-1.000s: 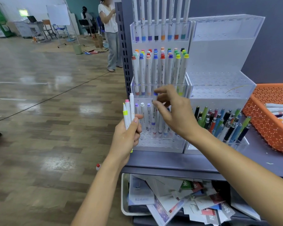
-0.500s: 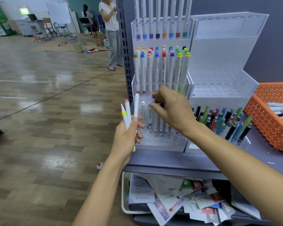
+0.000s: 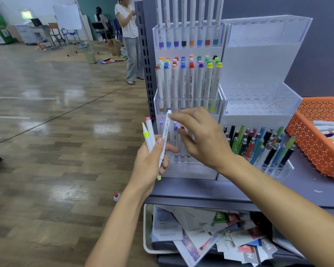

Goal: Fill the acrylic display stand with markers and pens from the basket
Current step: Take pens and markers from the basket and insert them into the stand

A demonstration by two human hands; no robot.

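Observation:
My left hand (image 3: 149,160) grips three markers in front of the stand: a yellow-tipped marker (image 3: 146,134), a pink-tipped marker (image 3: 149,128) and a white-capped marker (image 3: 165,135). My right hand (image 3: 204,139) reaches left with straight fingers, and its index fingertip touches the top of the white-capped marker. Behind both hands stands the acrylic display stand (image 3: 187,105). Its left unit holds markers on all three tiers. The right unit (image 3: 258,105) has bare upper tiers and several pens (image 3: 258,145) at the bottom. The orange basket (image 3: 316,145) with loose markers (image 3: 328,128) sits at the right.
The stand and basket rest on a grey shelf (image 3: 201,187). A white bin of paper leaflets (image 3: 201,237) sits under it. A small red-capped object (image 3: 116,196) lies on the wood floor. A person (image 3: 129,35) stands at the back near the shelf's upright.
My right hand has left the markers in the stand's bottom tier and moved up and left to the white-capped marker. My left hand keeps its three markers.

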